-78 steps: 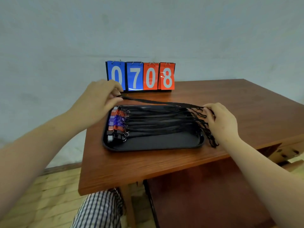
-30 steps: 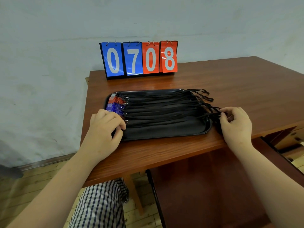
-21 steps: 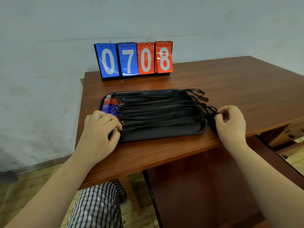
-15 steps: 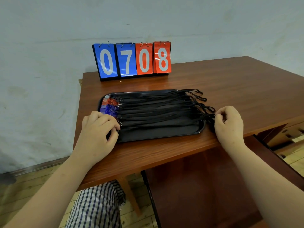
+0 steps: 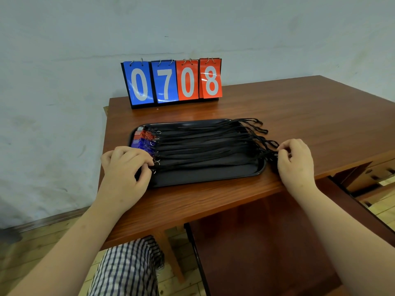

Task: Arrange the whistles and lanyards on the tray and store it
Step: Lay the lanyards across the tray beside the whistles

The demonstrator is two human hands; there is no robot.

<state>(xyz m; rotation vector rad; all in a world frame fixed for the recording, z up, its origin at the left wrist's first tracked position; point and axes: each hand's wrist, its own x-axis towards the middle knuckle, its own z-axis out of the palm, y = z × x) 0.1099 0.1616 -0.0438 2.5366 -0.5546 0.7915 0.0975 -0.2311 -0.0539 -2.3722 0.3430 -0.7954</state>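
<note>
A black tray lies on the wooden table near its front edge. Red and blue whistles are lined up along the tray's left end. Their black lanyards run in rows to the right, and the ends hang over the right rim. My left hand covers the nearest whistle at the tray's front left corner, fingers curled over it. My right hand pinches the end of the nearest lanyard just past the tray's right edge.
A flip scoreboard reading 0708 stands at the table's back, behind the tray. The table stretches away to the right. An open drawer or shelf shows under the right side. A checked trouser leg is below the table's edge.
My hands moved from the far row to the nearest row of the tray, laying a lanyard there. Over the last second they stay nearly still and the view shifts slightly.
</note>
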